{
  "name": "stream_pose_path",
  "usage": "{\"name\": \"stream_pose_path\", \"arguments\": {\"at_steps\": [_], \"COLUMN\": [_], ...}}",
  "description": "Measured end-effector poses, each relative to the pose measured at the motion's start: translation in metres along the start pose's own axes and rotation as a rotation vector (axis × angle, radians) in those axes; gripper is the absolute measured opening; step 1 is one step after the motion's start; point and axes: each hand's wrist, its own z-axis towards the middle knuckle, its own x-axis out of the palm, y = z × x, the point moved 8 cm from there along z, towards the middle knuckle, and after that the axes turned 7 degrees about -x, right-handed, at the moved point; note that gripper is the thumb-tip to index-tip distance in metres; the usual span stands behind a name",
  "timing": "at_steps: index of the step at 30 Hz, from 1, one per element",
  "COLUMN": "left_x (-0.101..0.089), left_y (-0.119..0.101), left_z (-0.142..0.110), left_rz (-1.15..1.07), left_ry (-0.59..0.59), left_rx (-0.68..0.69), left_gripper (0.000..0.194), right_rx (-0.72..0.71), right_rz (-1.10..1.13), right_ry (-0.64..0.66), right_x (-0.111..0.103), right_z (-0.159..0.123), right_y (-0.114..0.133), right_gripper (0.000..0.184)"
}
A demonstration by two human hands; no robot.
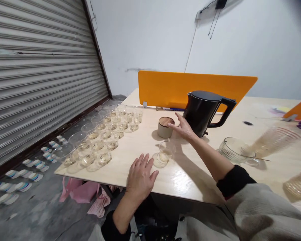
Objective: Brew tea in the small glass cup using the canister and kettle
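My right hand (184,128) reaches over the table beside a small round canister (165,131) with a wooden lid. Its fingers are apart and appear to hold nothing; I cannot tell whether they touch the canister. Just behind that hand stands a black electric kettle (200,112). My left hand (140,175) is spread palm down near the table's front edge, holding nothing. Between the two hands and in front of the canister is a single clear cup (167,152). Rows of clear cups (106,134), with bits at the bottom, fill the table's left end.
A glass bowl (232,150) with a thin stick stands at right, near a lying stack of clear cups (276,142) and another stack (299,185). An orange divider (165,87) runs along the back. Lidded tubs (25,173) and pink bags (84,192) are on the floor.
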Motion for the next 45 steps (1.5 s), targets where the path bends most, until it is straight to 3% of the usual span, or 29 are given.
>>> {"name": "stream_pose_path", "arguments": {"at_steps": [6, 10, 14, 17, 21, 25, 28, 31, 35, 39, 45], "left_x": [-0.002, -0.002, -0.003, -0.004, -0.004, -0.012, -0.028, -0.041, -0.039, -0.030, -0.022], "left_y": [0.000, 0.000, 0.001, 0.002, 0.003, 0.006, 0.005, -0.001, -0.018, -0.029, -0.031], "left_z": [0.000, 0.001, 0.001, 0.002, 0.002, -0.001, -0.008, -0.018, -0.025, -0.024, -0.017], "left_rz": [-0.007, -0.024, -0.048, -0.065, -0.095, -0.208, -0.382, -0.545, -0.630, -0.641, -0.644], "left_ry": [0.005, 0.008, 0.004, -0.004, -0.010, -0.091, -0.201, -0.262, -0.179, -0.108, -0.035], "left_rx": [-0.009, -0.011, -0.009, -0.010, -0.009, 0.014, 0.083, 0.125, 0.145, 0.126, 0.050], "left_gripper": [0.045, 0.045, 0.045, 0.045, 0.044, 0.040, 0.038, 0.042, 0.058, 0.069, 0.080], "right_rx": [-0.078, -0.060, -0.039, -0.056, -0.118, -0.187, -0.199, -0.202, -0.191, -0.203, -0.234], "right_rz": [-0.083, -0.088, -0.098, -0.102, -0.133, -0.204, -0.217, -0.186, -0.089, -0.069, -0.142], "right_ry": [0.108, 0.044, -0.048, -0.150, -0.256, -0.309, -0.246, -0.112, -0.003, 0.025, -0.019], "right_x": [0.035, 0.043, 0.036, 0.014, -0.037, -0.097, -0.116, -0.102, -0.058, -0.024, -0.008], "right_z": [0.024, 0.023, 0.021, 0.019, -0.003, -0.060, -0.111, -0.154, -0.188, -0.196, -0.194], "right_y": [0.011, 0.008, 0.007, 0.011, 0.036, 0.083, 0.113, 0.127, 0.123, 0.118, 0.130], "right_gripper": [0.094, 0.089, 0.081, 0.079, 0.080, 0.073, 0.071, 0.067, 0.065, 0.070, 0.077]}}
